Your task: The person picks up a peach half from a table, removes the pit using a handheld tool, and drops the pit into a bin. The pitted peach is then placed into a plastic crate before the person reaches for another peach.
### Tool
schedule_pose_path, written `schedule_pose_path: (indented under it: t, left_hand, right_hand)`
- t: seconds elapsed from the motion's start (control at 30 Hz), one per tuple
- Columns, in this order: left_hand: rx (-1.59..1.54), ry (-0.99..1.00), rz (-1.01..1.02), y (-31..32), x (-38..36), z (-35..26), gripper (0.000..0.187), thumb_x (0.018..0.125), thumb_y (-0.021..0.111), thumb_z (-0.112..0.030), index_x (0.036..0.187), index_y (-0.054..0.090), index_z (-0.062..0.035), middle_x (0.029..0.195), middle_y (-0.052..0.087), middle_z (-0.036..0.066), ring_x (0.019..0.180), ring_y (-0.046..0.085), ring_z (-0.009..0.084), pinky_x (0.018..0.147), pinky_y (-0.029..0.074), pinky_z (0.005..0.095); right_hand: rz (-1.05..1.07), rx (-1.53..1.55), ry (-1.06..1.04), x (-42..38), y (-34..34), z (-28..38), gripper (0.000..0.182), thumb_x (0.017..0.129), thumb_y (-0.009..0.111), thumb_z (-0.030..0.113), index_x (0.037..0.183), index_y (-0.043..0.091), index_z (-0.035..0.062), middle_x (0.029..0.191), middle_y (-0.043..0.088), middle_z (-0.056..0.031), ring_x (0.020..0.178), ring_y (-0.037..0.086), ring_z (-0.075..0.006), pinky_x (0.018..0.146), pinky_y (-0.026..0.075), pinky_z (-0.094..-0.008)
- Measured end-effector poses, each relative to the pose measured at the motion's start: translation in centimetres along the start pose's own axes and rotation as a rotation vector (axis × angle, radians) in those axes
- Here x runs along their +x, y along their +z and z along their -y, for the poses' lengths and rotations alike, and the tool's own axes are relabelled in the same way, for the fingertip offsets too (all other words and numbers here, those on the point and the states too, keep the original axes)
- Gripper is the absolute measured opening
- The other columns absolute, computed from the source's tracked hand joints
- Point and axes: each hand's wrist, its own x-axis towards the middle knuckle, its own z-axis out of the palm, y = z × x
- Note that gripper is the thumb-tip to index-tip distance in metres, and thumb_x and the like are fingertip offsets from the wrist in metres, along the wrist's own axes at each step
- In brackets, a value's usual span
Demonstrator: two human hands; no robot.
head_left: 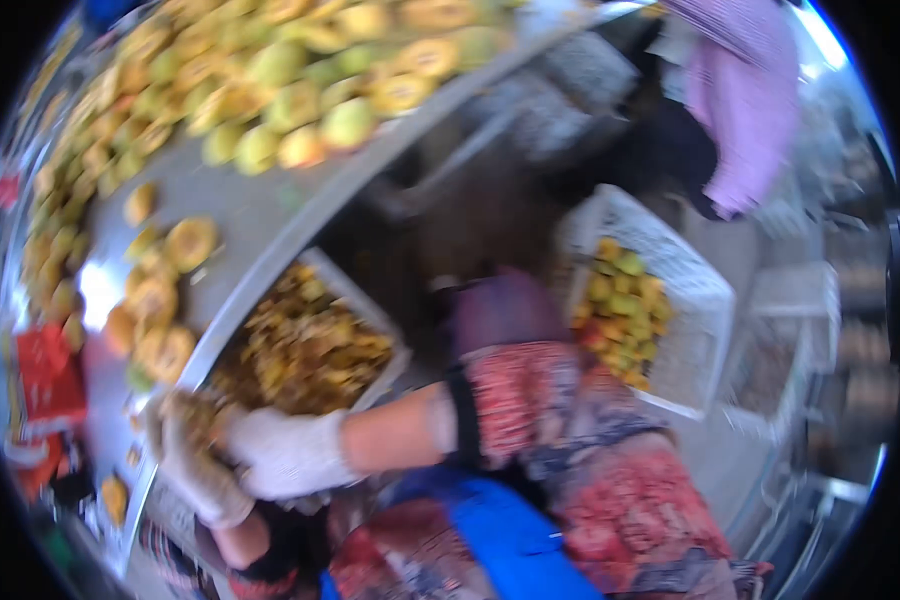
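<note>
Steel table (240,215); knit-gloved left hand (195,465), right hand (285,450) clutch scraps (192,410).

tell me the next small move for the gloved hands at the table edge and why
Probably tip the scraps off the table edge into the crate of peelings just beside it. Both gloved hands, left hand and right hand, are cupped together around a clump right at that edge. The picture is blurred, so this is uncertain.

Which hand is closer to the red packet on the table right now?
Left. The left hand is at the table edge, right of the red packet; the right hand lies farther right.
</note>
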Motion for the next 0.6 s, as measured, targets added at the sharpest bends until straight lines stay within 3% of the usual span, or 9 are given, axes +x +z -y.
schedule_pose_path:
  t: [0.03,0.1,0.2,0.3,0.4,0.47,0.53,0.57,0.6]
  left_hand:
    - [0.218,0.208,0.036,-1.0,0.3,0.8,0.019,0.094,0.054,-0.018,0.098,0.059,-0.0006,0.087,0.057,0.006,0.084,0.055,0.0145,0.075,0.047,0.0279]
    - [0.123,0.267,-0.013,0.1,-0.2,0.7,0.02,0.09,0.051,-0.018,0.096,0.057,-0.0003,0.087,0.057,0.007,0.08,0.052,0.0141,0.074,0.043,0.0273]
    - [0.116,0.248,0.02,0.5,-0.4,0.6,0.02,0.091,0.05,-0.02,0.093,0.056,-0.0006,0.086,0.057,0.008,0.077,0.052,0.0139,0.073,0.043,0.0284]
    - [0.052,0.072,0.146,0.4,-0.2,-0.1,0.016,0.094,0.05,-0.015,0.096,0.057,-0.0007,0.084,0.055,0.005,0.08,0.052,0.0135,0.075,0.043,0.028]
    - [0.302,0.2,0.179,0.2,-0.2,0.2,0.016,0.089,0.051,-0.017,0.09,0.055,-0.0017,0.086,0.057,0.009,0.074,0.053,0.0134,0.07,0.044,0.0271]
    - [0.114,0.01,0.099,1.6,-1.6,-1.5,0.01,0.085,0.057,-0.011,0.09,0.056,-0.0026,0.084,0.059,0.009,0.076,0.055,0.016,0.071,0.046,0.0274]
    - [0.163,0.269,0.245,0.9,-1.0,-0.7,0.015,0.086,0.06,-0.016,0.09,0.056,-0.0018,0.083,0.061,0.011,0.078,0.056,0.0191,0.071,0.047,0.0311]
    - [0.278,0.358,0.301,0.5,-0.6,-1.0,0.016,0.085,0.059,-0.015,0.089,0.057,-0.0005,0.084,0.061,0.012,0.078,0.057,0.0202,0.072,0.048,0.033]
    - [0.201,0.268,0.263,0.4,-0.7,-0.6,0.014,0.083,0.06,-0.013,0.088,0.059,0.0005,0.085,0.061,0.011,0.079,0.057,0.0189,0.072,0.047,0.0317]
  right_hand:
    - [0.045,0.045,-0.005,0.4,0.6,-0.3,0.022,0.08,0.056,0.014,0.094,0.055,-0.0037,0.081,0.06,-0.0214,0.075,0.062,-0.0365,0.066,0.05,-0.0416]
    - [-0.114,0.032,-0.092,1.5,4.1,-2.6,0.03,0.078,0.061,0.017,0.101,0.053,-0.0016,0.093,0.059,-0.0204,0.086,0.061,-0.0362,0.074,0.048,-0.0414]
    - [0.31,-0.147,0.181,0.5,0.2,0.5,0.032,0.095,0.036,0.024,0.115,0.06,0.0161,0.117,0.055,-0.0011,0.114,0.044,-0.0175,0.097,0.03,-0.0312]
    - [0.173,-0.035,0.143,-0.1,0.2,0.0,0.028,0.091,0.044,0.019,0.112,0.061,0.0105,0.111,0.06,-0.0073,0.106,0.053,-0.021,0.091,0.04,-0.0341]
    - [0.025,0.322,0.138,-1.2,0.2,-0.2,0.025,0.086,0.051,0.014,0.106,0.062,0.0036,0.097,0.065,-0.0146,0.092,0.061,-0.0253,0.079,0.049,-0.0377]
    - [0.226,0.313,0.219,-2.4,-2.6,1.8,0.023,0.082,0.06,0.019,0.096,0.057,0.0007,0.092,0.063,-0.0216,0.083,0.063,-0.0334,0.07,0.05,-0.0426]
    - [0.086,0.355,0.118,-2.3,-0.4,-0.2,0.029,0.082,0.06,0.023,0.101,0.053,0.0021,0.081,0.062,-0.0196,0.072,0.063,-0.0311,0.062,0.05,-0.042]
    - [0.124,0.061,0.065,-2.0,-0.5,-0.6,0.03,0.083,0.059,0.023,0.102,0.05,0.0027,0.077,0.059,-0.0183,0.071,0.063,-0.031,0.06,0.05,-0.0416]
    - [0.235,0.409,0.313,-2.2,-1.3,0.0,0.027,0.084,0.058,0.023,0.099,0.049,0.0029,0.077,0.057,-0.0178,0.069,0.062,-0.031,0.059,0.049,-0.0418]
